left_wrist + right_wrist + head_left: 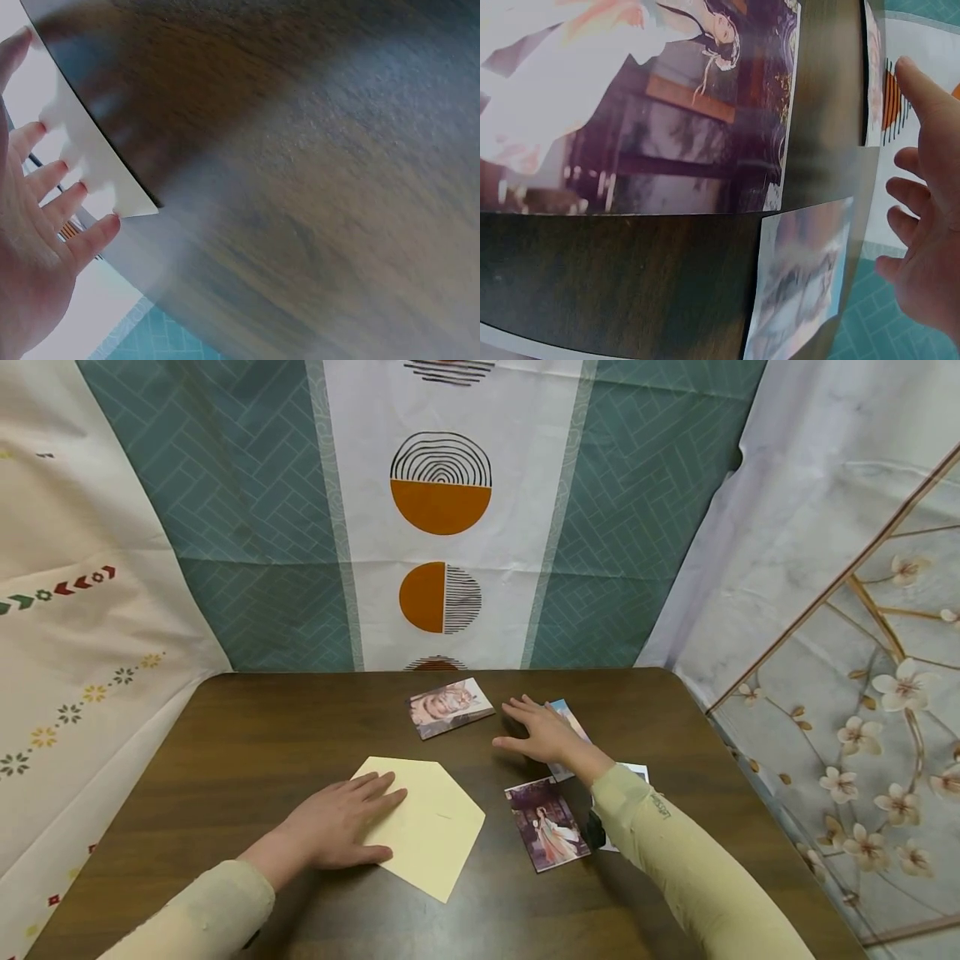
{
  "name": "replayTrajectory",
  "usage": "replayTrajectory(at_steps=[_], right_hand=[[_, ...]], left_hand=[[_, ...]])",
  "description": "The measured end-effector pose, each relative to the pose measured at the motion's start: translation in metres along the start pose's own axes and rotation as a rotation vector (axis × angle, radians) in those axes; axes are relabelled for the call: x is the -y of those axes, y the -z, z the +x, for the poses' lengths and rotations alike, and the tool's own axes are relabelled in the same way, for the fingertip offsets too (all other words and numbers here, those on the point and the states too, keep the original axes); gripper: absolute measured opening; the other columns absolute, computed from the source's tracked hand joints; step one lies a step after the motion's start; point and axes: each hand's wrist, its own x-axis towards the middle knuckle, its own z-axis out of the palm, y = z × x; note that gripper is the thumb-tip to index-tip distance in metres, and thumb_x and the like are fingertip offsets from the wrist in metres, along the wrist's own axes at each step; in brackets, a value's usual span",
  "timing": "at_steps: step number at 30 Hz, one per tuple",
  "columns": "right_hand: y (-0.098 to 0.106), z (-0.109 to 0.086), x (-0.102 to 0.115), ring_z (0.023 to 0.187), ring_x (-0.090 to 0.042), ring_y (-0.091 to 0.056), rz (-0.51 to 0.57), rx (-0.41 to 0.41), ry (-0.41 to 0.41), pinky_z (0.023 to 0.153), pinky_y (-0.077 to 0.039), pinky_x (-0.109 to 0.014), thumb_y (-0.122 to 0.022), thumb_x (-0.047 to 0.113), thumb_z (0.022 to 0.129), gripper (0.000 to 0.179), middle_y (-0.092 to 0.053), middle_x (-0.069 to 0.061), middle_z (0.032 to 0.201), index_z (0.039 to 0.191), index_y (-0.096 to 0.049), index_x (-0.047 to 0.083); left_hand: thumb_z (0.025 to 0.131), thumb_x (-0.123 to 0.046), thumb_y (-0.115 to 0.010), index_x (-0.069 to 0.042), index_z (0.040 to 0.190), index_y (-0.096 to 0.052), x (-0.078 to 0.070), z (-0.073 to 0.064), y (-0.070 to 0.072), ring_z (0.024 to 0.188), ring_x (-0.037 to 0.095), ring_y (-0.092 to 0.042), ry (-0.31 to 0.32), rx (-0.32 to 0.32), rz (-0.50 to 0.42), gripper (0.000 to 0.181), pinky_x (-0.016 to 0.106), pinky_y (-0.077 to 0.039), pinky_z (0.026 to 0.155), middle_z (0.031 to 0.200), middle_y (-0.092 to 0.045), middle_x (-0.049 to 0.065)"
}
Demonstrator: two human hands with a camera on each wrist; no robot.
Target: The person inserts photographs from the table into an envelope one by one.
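Observation:
My left hand (341, 827) lies with outstretched fingers on the left part of a pale yellow five-sided paper (435, 818). In the left wrist view its fingertips are at the paper (112, 176). My right hand (543, 733) reaches over a blue-edged picture card (572, 718), partly covering it; its fingers are spread, with nothing between them. Nearer me is a purple picture card (550, 827) showing a figure in a long dress. Another card (636, 771) is mostly hidden under the right sleeve. Left of the right fingertips lies a pinkish picture card (450, 706).
The brown wooden table (300, 714) has rounded far corners. A patterned curtain (517, 527) hangs right behind its far edge. Other printed cloths, a cream cloth (90, 635) at left and a flowered cloth (847, 710) at right, flank the sides.

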Motion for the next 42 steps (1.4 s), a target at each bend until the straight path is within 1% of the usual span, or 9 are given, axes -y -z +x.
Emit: replayTrajectory(at_steps=[9, 15, 19, 23, 27, 30, 33, 36, 42], right_hand=[[0.003, 0.009, 0.007, 0.162, -0.035, -0.023, -0.017, 0.026, -0.008, 0.127, -0.015, -0.064, -0.063, 0.059, 0.102, 0.084, -0.036, -0.015, 0.171, 0.165, -0.041, 0.008], [0.004, 0.014, 0.009, 0.162, -0.033, -0.023, -0.005, 0.026, -0.022, 0.128, -0.015, -0.064, -0.063, 0.058, 0.102, 0.082, -0.039, -0.015, 0.169, 0.164, -0.042, 0.008], [0.007, 0.017, 0.009, 0.162, -0.035, -0.025, 0.003, 0.025, -0.02, 0.127, -0.017, -0.064, -0.063, 0.057, 0.103, 0.082, -0.041, -0.016, 0.168, 0.163, -0.043, 0.006], [0.009, 0.022, 0.008, 0.161, -0.035, -0.027, 0.005, 0.006, -0.026, 0.127, -0.018, -0.063, -0.064, 0.054, 0.104, 0.079, -0.043, -0.016, 0.166, 0.162, -0.045, 0.005], [0.008, 0.027, 0.006, 0.161, -0.034, -0.028, -0.009, 0.01, -0.039, 0.128, -0.018, -0.062, -0.063, 0.055, 0.104, 0.078, -0.044, -0.016, 0.166, 0.162, -0.045, 0.005], [0.006, 0.03, 0.005, 0.161, -0.033, -0.028, -0.02, 0.018, -0.047, 0.128, -0.018, -0.061, -0.062, 0.056, 0.104, 0.079, -0.043, -0.015, 0.167, 0.163, -0.045, 0.007], [0.004, 0.033, 0.007, 0.161, -0.032, -0.028, -0.021, 0.023, -0.047, 0.128, -0.018, -0.061, -0.061, 0.057, 0.104, 0.079, -0.043, -0.015, 0.167, 0.162, -0.045, 0.007], [0.002, 0.035, 0.007, 0.161, -0.032, -0.029, -0.017, 0.023, -0.043, 0.128, -0.018, -0.061, -0.061, 0.057, 0.104, 0.078, -0.044, -0.015, 0.166, 0.162, -0.046, 0.007], [-0.006, 0.038, 0.006, 0.16, -0.032, -0.03, -0.017, 0.008, -0.014, 0.128, -0.02, -0.059, -0.062, 0.053, 0.105, 0.074, -0.047, -0.014, 0.165, 0.161, -0.048, 0.007]], left_hand=[[0.093, -0.065, -0.069, -0.018, 0.161, -0.05, 0.007, 0.001, 0.004, 0.153, 0.04, -0.042, -0.015, 0.023, 0.012, 0.085, 0.058, -0.041, 0.117, 0.168, -0.042, 0.016], [0.094, -0.067, -0.067, -0.018, 0.162, -0.049, 0.01, 0.002, 0.004, 0.152, 0.04, -0.043, -0.035, -0.027, 0.015, 0.085, 0.058, -0.042, 0.117, 0.168, -0.042, 0.016], [0.095, -0.068, -0.066, -0.015, 0.161, -0.05, 0.003, 0.0, 0.002, 0.148, 0.042, -0.048, 0.011, -0.103, -0.012, 0.086, 0.061, -0.047, 0.11, 0.164, -0.047, 0.017], [0.096, -0.068, -0.064, -0.011, 0.158, -0.053, -0.012, 0.002, -0.003, 0.143, 0.044, -0.052, 0.086, -0.175, -0.039, 0.085, 0.061, -0.05, 0.105, 0.16, -0.051, 0.021], [0.096, -0.068, -0.065, -0.008, 0.156, -0.054, -0.025, 0.006, -0.009, 0.139, 0.046, -0.055, 0.156, -0.181, -0.047, 0.086, 0.062, -0.049, 0.106, 0.158, -0.051, 0.024], [0.095, -0.068, -0.066, -0.006, 0.155, -0.055, -0.029, 0.007, -0.013, 0.139, 0.046, -0.054, 0.18, -0.177, -0.031, 0.087, 0.062, -0.048, 0.107, 0.157, -0.051, 0.024], [0.093, -0.068, -0.068, -0.006, 0.154, -0.056, -0.029, 0.008, -0.017, 0.14, 0.045, -0.054, 0.179, -0.178, 0.001, 0.087, 0.06, -0.048, 0.107, 0.157, -0.051, 0.024], [0.092, -0.067, -0.069, -0.006, 0.153, -0.057, -0.027, 0.007, -0.019, 0.141, 0.044, -0.054, 0.157, -0.185, 0.028, 0.087, 0.06, -0.05, 0.106, 0.157, -0.052, 0.023], [0.092, -0.068, -0.068, -0.008, 0.155, -0.056, -0.019, 0.008, -0.02, 0.142, 0.044, -0.053, 0.115, -0.174, 0.037, 0.087, 0.06, -0.049, 0.107, 0.159, -0.051, 0.022]])
